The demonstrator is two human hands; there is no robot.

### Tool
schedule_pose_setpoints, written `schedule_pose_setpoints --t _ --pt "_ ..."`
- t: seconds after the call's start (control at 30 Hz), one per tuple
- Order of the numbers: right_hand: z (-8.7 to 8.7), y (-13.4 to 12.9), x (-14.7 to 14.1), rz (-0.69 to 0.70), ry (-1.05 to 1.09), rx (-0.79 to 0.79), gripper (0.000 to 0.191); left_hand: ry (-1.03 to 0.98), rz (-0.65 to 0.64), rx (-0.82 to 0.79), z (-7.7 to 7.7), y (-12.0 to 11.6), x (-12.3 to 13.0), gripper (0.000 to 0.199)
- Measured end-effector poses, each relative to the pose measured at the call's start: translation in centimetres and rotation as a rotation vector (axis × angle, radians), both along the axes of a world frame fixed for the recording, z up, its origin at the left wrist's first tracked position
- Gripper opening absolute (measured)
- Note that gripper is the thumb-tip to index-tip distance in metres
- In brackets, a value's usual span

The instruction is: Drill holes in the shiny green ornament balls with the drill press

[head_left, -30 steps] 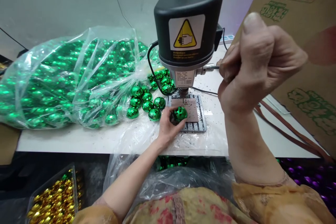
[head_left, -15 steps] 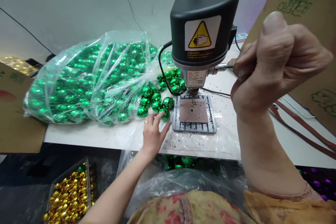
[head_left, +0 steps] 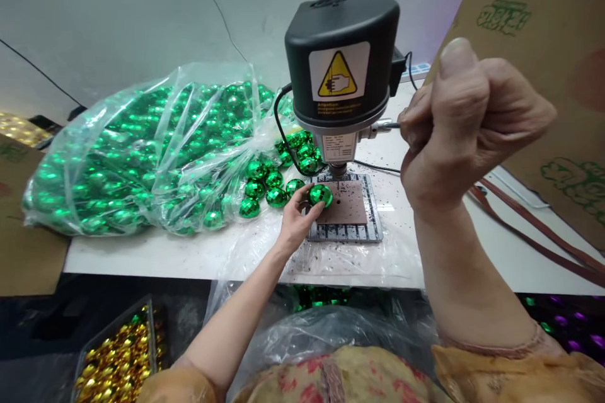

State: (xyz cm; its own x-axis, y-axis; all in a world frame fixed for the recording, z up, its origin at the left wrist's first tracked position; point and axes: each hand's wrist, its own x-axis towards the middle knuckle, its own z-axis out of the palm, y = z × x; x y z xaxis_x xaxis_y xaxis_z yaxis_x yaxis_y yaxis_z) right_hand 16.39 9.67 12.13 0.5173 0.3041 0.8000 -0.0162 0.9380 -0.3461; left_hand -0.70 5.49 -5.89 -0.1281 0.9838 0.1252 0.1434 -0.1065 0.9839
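Between the thumb and fingers of my left hand [head_left: 297,221] is a shiny green faceted ball [head_left: 321,195], held over the left part of a brown board [head_left: 352,204]. That board, with a small dark hole in it, lies on the slotted metal base [head_left: 373,227] of a small drill press [head_left: 343,56]. My right hand [head_left: 460,119] is closed round the press's metal feed handle [head_left: 388,126], to the right of its head. Loose green balls [head_left: 275,197] lie on the table just left of the base.
A clear plastic bag [head_left: 142,151] full of green balls fills the table's left side. Below the edge stands a bin of gold balls [head_left: 113,359]. Cardboard [head_left: 543,75] rises at the right, near brown straps [head_left: 529,227]. Dark shavings dot the base.
My left hand has picked a green ball from the loose group and moved it right, over the board. My right hand stays on the handle. The whole view has shifted slightly.
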Motion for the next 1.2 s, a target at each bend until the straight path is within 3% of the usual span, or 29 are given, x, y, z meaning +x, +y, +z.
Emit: schedule_pose_setpoints --t 0.13,0.37,0.7,0.93,1.2 --pt "0.1 -0.2 -0.1 0.0 -0.014 -0.005 0.038 0.058 -0.033 0.032 -0.6 1.5 0.2 0.059" --pt "0.2 -1.5 0.4 -0.115 -0.135 -0.223 0.041 0.189 -0.08 0.119 -0.9 2.3 0.3 0.06" --pt "0.6 -0.8 0.2 -0.07 -0.099 -0.108 0.04 0.342 -0.071 0.153 -0.6 2.0 0.4 0.054" --pt "2.0 0.3 0.8 -0.123 -0.238 -0.204 0.05 0.489 -0.028 0.207 0.5 2.0 1.3 0.048" --pt "1.6 0.1 0.7 -0.069 -0.187 -0.128 0.043 0.345 -0.073 0.216 0.3 1.2 3.3 0.049"
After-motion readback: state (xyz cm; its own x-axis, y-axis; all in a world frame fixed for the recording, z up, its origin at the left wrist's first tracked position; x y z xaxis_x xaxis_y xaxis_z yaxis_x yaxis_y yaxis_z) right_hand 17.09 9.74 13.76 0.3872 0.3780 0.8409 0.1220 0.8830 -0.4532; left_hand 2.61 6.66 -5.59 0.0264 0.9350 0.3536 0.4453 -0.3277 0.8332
